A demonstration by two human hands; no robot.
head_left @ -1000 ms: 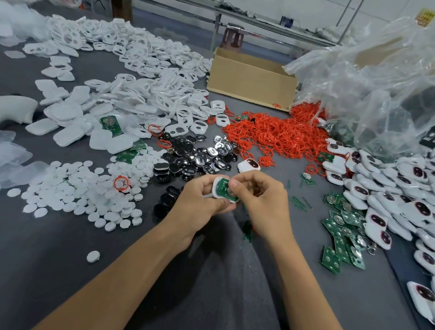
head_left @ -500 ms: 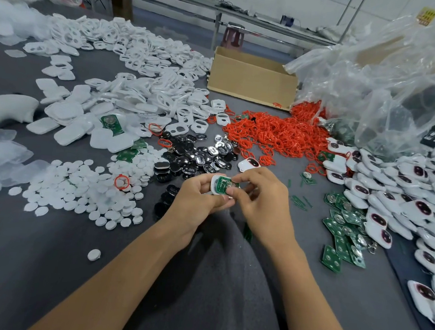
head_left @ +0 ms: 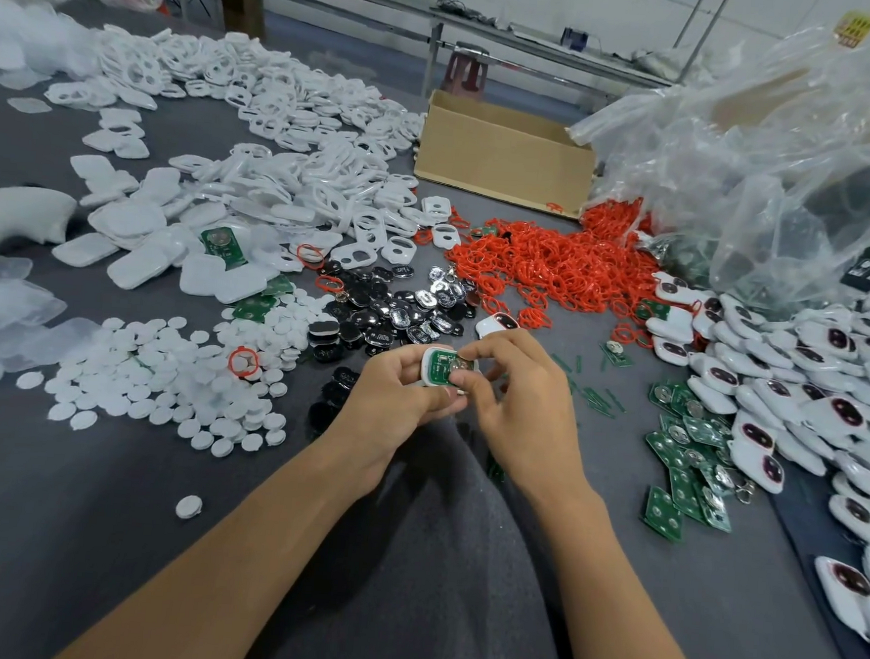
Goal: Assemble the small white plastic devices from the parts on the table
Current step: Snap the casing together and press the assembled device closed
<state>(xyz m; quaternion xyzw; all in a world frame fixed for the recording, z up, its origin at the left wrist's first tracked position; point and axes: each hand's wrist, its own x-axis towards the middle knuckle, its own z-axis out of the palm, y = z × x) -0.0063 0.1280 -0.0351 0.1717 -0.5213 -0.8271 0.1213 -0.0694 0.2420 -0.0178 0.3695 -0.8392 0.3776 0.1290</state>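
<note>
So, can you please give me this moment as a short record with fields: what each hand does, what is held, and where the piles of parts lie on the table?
left hand: grips the white shell
right hand: pinches the green board sitting in the shell
red rings: pile beyond the hands
white discs: pile on the left
loose boards: green, on the right
white devices: heap at far right, with dark windows
cardboard box: behind the rings

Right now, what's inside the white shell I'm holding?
A green circuit board lies in the white shell the left hand holds. The right hand pinches and covers one end; beneath the board is hidden.
</note>
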